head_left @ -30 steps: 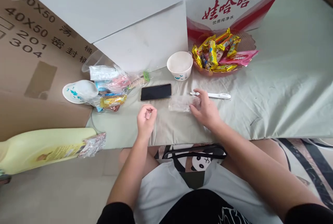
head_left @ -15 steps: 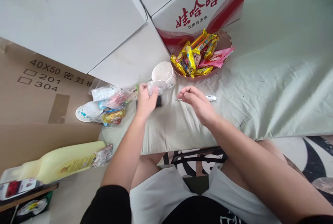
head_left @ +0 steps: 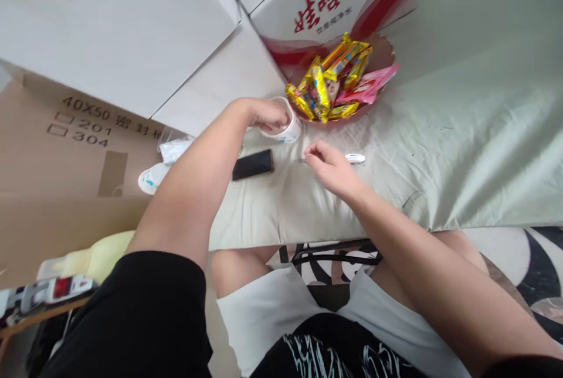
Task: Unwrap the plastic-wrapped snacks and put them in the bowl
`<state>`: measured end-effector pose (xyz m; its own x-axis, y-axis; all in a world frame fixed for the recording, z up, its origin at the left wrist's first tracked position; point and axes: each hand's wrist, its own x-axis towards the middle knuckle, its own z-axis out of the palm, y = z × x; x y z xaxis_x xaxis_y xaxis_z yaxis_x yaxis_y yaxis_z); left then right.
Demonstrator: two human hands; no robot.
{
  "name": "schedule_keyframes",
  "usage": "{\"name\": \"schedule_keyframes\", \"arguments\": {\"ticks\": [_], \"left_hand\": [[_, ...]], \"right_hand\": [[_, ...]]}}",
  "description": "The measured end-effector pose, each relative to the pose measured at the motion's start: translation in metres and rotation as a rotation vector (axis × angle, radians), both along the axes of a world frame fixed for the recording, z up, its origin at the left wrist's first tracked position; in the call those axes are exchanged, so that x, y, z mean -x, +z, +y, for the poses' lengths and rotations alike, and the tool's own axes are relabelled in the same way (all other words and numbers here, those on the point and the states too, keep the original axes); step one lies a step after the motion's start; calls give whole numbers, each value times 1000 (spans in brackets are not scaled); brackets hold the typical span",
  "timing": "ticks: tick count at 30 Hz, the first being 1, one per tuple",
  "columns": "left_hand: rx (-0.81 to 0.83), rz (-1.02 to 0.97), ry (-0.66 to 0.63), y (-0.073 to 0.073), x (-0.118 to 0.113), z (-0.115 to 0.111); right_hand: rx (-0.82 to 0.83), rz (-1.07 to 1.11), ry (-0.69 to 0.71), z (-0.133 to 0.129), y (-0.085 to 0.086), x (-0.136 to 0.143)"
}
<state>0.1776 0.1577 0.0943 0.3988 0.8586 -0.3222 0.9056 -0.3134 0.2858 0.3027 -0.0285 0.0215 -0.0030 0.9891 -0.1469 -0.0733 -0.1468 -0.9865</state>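
My left hand (head_left: 270,114) reaches into a white paper cup (head_left: 290,133), fingers curled and their tips partly hidden inside it. Whatever they pinch does not show. To the right, my right hand (head_left: 329,168) hovers over the cloth with fingers and thumb drawn together; any small thing between them cannot be made out. Partly behind that hand lies a slim white stick-like object (head_left: 355,158). Below the cup is a black phone (head_left: 253,164), lying flat.
A clear scalloped bowl (head_left: 383,55) full of yellow-wrapped snacks and a pink packet (head_left: 369,86) stands beside the cup. White cartons (head_left: 343,9) rise behind. Left of my forearm are another paper cup (head_left: 152,179), a brown box (head_left: 88,173) and a pale yellow bottle (head_left: 105,252).
My left hand has moved up and right into the cup; the clear plastic it held no longer shows. The phone is now uncovered. My right hand stays nearly in place, its fingers more curled.
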Motion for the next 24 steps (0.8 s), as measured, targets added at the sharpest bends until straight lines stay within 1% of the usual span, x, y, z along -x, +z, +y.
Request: {"name": "schedule_keyframes", "arguments": {"ticks": [2, 3, 5, 7, 9, 10, 12, 13, 14, 16, 18, 19, 21, 23, 24], "left_hand": [[-96, 27, 1, 19, 28, -12], [-174, 23, 23, 28, 48, -22], [-407, -44, 114, 45, 101, -55], [-544, -51, 239, 54, 164, -101], [-583, 8, 384, 54, 229, -158], [-585, 49, 462, 50, 260, -187], [-570, 155, 613, 33, 310, -240], [-537, 225, 664, 22, 329, -262], [-476, 285, 704, 9, 345, -279], [-297, 366, 703, -16, 366, -300], [-192, 398, 659, -34, 379, -305], [-184, 400, 638, -40, 383, -304], [-206, 382, 613, -42, 390, -300], [-223, 318, 616, -35, 391, -296], [-246, 252, 631, -29, 388, -295]], "right_hand": [[2, -28, -13, -2, 1, 0], [12, -38, -20, -3, 2, 1], [28, -68, -23, -8, 3, 4], [47, -136, -14, -16, 4, 7], [78, -224, -11, -24, 2, 11], [69, -269, 0, -29, 1, 13], [65, -359, -10, -36, -2, 18], [76, -389, -19, -40, -3, 20], [95, -421, -24, -42, -4, 23], [133, -487, -40, -47, -5, 29], [145, -561, -59, -51, -7, 34], [137, -594, -67, -53, -8, 35], [110, -645, -66, -56, -11, 37], [75, -678, -43, -58, -15, 38], [48, -693, -30, -58, -18, 38]]}}
